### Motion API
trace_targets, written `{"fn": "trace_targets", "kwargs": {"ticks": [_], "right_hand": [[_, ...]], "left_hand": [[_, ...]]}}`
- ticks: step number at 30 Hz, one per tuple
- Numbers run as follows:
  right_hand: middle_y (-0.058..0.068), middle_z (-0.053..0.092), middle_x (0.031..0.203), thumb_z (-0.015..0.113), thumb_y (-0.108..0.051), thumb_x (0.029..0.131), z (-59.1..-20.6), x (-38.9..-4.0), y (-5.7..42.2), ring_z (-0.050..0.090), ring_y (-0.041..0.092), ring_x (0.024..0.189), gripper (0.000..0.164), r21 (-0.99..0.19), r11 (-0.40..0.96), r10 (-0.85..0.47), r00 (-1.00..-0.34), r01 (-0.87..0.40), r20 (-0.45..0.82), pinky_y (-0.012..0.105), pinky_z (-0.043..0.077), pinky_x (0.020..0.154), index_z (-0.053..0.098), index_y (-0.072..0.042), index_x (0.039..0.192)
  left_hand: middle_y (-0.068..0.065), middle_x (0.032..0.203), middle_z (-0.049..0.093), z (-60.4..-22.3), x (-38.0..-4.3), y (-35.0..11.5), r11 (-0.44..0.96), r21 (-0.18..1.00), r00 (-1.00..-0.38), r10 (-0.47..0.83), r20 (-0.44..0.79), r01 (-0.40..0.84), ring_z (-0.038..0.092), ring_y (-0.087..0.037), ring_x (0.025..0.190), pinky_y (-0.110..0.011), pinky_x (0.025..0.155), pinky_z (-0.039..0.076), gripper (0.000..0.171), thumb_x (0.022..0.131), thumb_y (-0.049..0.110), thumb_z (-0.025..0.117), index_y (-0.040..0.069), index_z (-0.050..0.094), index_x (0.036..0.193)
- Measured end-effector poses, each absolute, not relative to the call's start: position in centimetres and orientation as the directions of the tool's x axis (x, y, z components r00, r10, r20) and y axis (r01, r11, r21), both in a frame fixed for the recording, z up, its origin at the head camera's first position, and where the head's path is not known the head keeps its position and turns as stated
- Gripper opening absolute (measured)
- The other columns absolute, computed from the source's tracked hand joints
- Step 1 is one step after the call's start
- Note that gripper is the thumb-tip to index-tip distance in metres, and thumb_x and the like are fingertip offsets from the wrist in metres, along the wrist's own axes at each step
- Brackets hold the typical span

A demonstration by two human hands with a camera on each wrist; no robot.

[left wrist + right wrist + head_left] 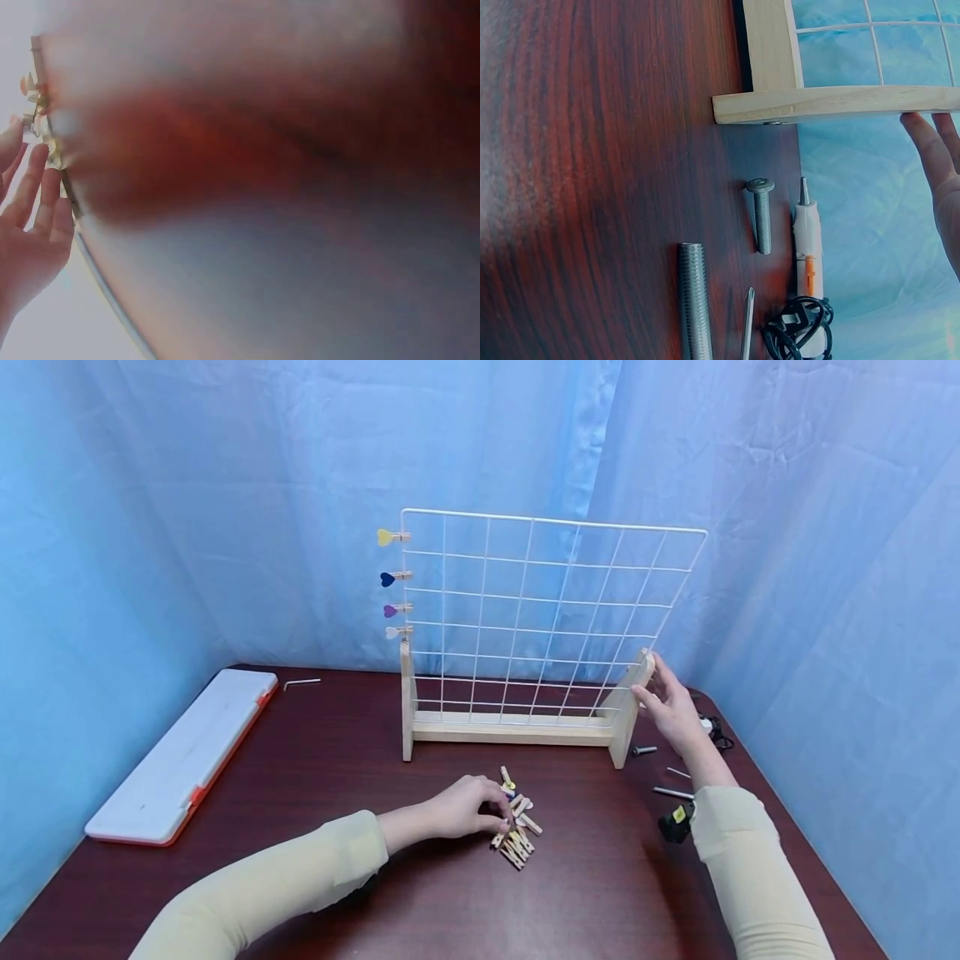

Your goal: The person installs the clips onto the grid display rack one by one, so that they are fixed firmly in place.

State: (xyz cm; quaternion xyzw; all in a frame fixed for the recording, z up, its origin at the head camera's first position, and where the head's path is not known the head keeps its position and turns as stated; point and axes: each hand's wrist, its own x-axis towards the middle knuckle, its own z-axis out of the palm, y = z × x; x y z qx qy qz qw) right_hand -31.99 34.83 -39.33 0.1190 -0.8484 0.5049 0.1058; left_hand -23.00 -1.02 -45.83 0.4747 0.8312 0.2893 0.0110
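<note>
The right hand [670, 706] gripped the right upright of the rack [512, 737] between thumb and fingers. Well apart from it, the left hand [465, 807] was at the loose pegs [519, 843] in front of the rack; whether it pinched one could not be told. Four heart pegs [390, 611] lined the rack's left edge. A bolt [643, 750] lay just right of the rack.

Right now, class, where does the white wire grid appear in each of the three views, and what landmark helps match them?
Head: the wire grid stands in the upper middle, slightly right of centre.
Left wrist: not visible; much of this picture is blurred.
Right wrist: part of the wire grid, upper right corner.
Landmark: the metal bolt, shared by head and right wrist only.
</note>
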Motion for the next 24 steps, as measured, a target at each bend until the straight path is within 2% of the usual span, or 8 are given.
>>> {"fn": "trace_targets", "kwargs": {"ticks": [3, 6, 10, 15, 20, 24], "right_hand": [[0.013, 0.024, 0.145, 0.051, -0.029, 0.090, -39.4, -32.0, 34.9, 0.031, 0.033, 0.126, 0.066, -0.835, 0.455, -0.102, -0.949, -0.310, 0.297, 0.051, 0.043, 0.083, 0.009, -0.041, 0.140], [0.013, 0.024, 0.145, 0.051, -0.029, 0.090, -39.4, -32.0, 34.9, 0.031, 0.034, 0.127, 0.065, -0.840, 0.443, -0.103, -0.949, -0.313, 0.299, 0.052, 0.042, 0.083, 0.011, -0.041, 0.140], [0.014, 0.023, 0.145, 0.050, -0.028, 0.091, -39.3, -31.9, 34.8, 0.031, 0.036, 0.126, 0.066, -0.835, 0.445, -0.112, -0.945, -0.324, 0.307, 0.051, 0.043, 0.083, 0.009, -0.037, 0.141], [0.014, 0.024, 0.145, 0.050, -0.028, 0.090, -39.2, -31.9, 34.8, 0.030, 0.034, 0.127, 0.067, -0.841, 0.437, -0.111, -0.947, -0.320, 0.302, 0.051, 0.043, 0.083, 0.009, -0.035, 0.142], [0.014, 0.024, 0.145, 0.051, -0.028, 0.090, -39.2, -32.0, 35.0, 0.030, 0.034, 0.127, 0.066, -0.843, 0.436, -0.112, -0.948, -0.316, 0.297, 0.051, 0.043, 0.083, 0.010, -0.039, 0.140], [0.014, 0.024, 0.145, 0.051, -0.028, 0.090, -39.2, -31.9, 35.3, 0.031, 0.034, 0.126, 0.067, -0.839, 0.443, -0.111, -0.948, -0.315, 0.297, 0.048, 0.044, 0.082, 0.009, -0.037, 0.141]], "left_hand": [[0.013, 0.077, 0.062, -44.8, -23.1, -1.4, 0.365, 0.569, -0.587, 0.764, 0.269, 0.737, 0.056, -0.001, 0.073, -0.021, 0.069, 0.047, 0.007, 0.078, 0.021, 0.068, 0.016, 0.066, 0.082], [0.014, 0.075, 0.063, -43.0, -23.5, -1.9, 0.359, 0.595, -0.618, 0.722, 0.311, 0.719, 0.054, 0.001, 0.068, -0.026, 0.065, 0.048, 0.006, 0.079, 0.019, 0.067, 0.015, 0.066, 0.084], [0.016, 0.076, 0.061, -40.2, -24.4, -2.7, 0.360, 0.591, -0.644, 0.663, 0.382, 0.721, 0.052, 0.001, 0.069, -0.027, 0.065, 0.046, 0.006, 0.079, 0.021, 0.068, 0.020, 0.065, 0.084], [0.014, 0.072, 0.060, -36.2, -25.3, -4.1, 0.349, 0.617, -0.679, 0.582, 0.447, 0.705, 0.051, -0.006, 0.065, -0.026, 0.059, 0.045, 0.009, 0.076, 0.022, 0.070, 0.023, 0.065, 0.083], [0.013, 0.078, 0.062, -31.7, -26.4, -5.7, 0.382, 0.640, -0.733, 0.495, 0.467, 0.666, 0.051, -0.008, 0.066, -0.025, 0.058, 0.044, 0.016, 0.074, 0.032, 0.071, 0.023, 0.067, 0.086], [0.009, 0.075, 0.062, -27.4, -27.6, -7.0, 0.378, 0.678, -0.770, 0.415, 0.485, 0.631, 0.051, -0.013, 0.065, -0.028, 0.058, 0.044, 0.019, 0.071, 0.039, 0.071, 0.023, 0.068, 0.081]]}}
